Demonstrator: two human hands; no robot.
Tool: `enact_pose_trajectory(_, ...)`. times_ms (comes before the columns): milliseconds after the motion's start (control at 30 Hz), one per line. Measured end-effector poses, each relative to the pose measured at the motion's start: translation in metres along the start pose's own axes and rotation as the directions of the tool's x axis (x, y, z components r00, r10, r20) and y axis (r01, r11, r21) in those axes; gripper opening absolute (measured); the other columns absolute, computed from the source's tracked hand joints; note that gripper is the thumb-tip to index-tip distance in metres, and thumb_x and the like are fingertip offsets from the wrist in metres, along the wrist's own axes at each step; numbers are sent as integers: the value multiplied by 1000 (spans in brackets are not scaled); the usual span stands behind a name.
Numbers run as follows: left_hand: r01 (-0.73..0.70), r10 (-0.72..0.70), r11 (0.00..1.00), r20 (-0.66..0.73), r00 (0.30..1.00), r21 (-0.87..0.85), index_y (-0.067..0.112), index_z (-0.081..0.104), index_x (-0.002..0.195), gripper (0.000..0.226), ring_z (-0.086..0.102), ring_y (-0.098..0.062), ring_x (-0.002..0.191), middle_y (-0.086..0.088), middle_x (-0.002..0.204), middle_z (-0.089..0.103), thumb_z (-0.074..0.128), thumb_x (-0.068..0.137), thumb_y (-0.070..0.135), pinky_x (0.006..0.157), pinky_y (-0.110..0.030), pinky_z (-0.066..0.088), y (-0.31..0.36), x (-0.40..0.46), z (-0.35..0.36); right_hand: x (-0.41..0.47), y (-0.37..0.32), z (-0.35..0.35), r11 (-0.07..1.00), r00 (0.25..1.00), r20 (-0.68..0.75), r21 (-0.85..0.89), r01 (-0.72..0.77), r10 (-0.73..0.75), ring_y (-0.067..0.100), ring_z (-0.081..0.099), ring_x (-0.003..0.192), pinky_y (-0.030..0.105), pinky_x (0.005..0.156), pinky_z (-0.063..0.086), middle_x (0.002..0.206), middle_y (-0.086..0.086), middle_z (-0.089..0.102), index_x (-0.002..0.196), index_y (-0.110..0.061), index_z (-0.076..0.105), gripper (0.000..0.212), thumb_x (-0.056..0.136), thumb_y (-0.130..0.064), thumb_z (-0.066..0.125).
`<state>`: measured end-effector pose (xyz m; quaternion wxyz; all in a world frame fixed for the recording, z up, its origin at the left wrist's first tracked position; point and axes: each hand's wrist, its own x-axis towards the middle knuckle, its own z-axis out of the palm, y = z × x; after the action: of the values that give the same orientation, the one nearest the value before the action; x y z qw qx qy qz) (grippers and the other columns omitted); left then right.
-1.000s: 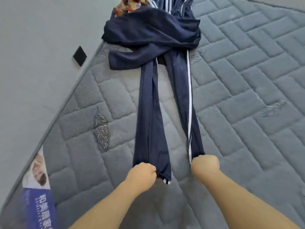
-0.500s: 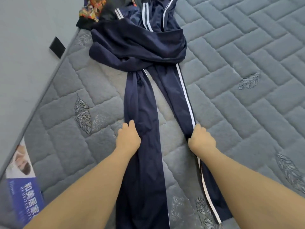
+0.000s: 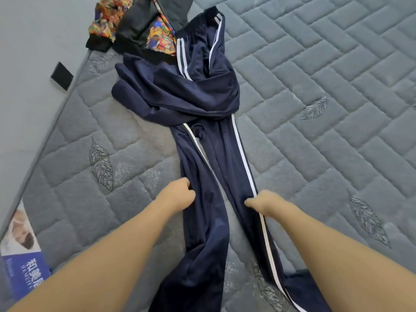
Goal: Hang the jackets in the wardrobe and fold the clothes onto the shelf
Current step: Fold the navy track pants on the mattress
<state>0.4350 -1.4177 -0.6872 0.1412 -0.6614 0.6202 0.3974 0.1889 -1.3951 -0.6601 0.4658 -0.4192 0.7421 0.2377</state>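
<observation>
From my head view, my left hand pinches the outer edge of the left leg of the navy striped track trousers, and my right hand grips the right leg at its white stripe. They lie stretched lengthwise along the grey quilted mattress, near its left edge. The fabric looks light, limp and slippery; I'd hold the seams. A crumpled navy garment lies across the thighs, beside a patterned black jacket, and I judge it must come off first.

Two hands, navy trousers, one patterned jacket.
</observation>
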Motion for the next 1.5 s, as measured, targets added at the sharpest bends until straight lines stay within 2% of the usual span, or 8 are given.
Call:
enact_pose_trajectory(167,6,-5,1000,-150,989,8,9,45,102,17,54,-35,103,-12,116,53,46,89,19,87,-44,47,17,27,-24,31,-43,1,981,884,-427,-40,189,-188,35,45,123,43,97,40,139,15,42,137,-9,34,57,89,-31,53)
enact_pose_trajectory(467,21,208,922,-540,815,387,14,44,125,36,47,-34,113,-9,129,45,52,90,18,84,-42,42,36,83,-98,49,-107,-50,890,753,-511,-55,453,-415,35,37,131,44,105,34,150,12,31,148,-9,28,60,92,-15,48)
enact_pose_trajectory(900,-287,704,573,-283,651,767,14,53,109,25,53,-27,83,-6,98,55,46,86,10,64,-36,30,55,131,-76,111,-127,-61,934,816,-456,-124,336,-354,32,56,86,35,69,39,110,17,62,156,-20,8,74,92,-10,44)
enact_pose_trajectory(1100,-441,460,885,-128,879,153,17,47,138,55,51,-32,120,-9,132,51,38,86,-1,98,-44,44,82,161,-92,102,-85,-88,824,823,-415,-556,109,-389,23,51,63,29,55,34,81,1,57,138,-23,37,51,90,-8,45)
enact_pose_trajectory(1200,-463,375,840,-315,872,-283,20,23,156,79,25,-24,147,-6,160,26,40,83,-6,122,-35,19,97,168,-135,80,-86,-107,672,937,-299,-733,-104,-181,21,61,79,29,57,39,99,-2,65,119,-17,59,36,87,-6,49)
enact_pose_trajectory(1300,-249,-154,741,-519,841,-623,11,18,154,79,21,-28,148,-11,160,21,50,82,3,121,-39,17,82,171,-182,61,-100,-132,555,970,-130,-801,-224,204,24,60,78,33,66,49,107,0,65,107,-16,66,29,87,-11,45)
enact_pose_trajectory(1400,136,-306,938,-571,762,-320,14,12,154,80,11,-40,147,-12,162,9,49,84,18,113,-65,16,64,160,-192,63,-113,-148,628,960,-150,-730,-268,236,34,56,105,49,94,45,125,8,56,118,-14,58,33,89,-23,43)
enact_pose_trajectory(1500,-81,282,946,-672,684,315,23,15,154,83,22,-38,138,-13,158,16,50,80,24,106,-58,29,64,151,-159,83,-130,-146,870,883,-427,-491,-45,-195,36,45,123,47,95,40,139,12,41,136,-13,41,50,90,-33,48)
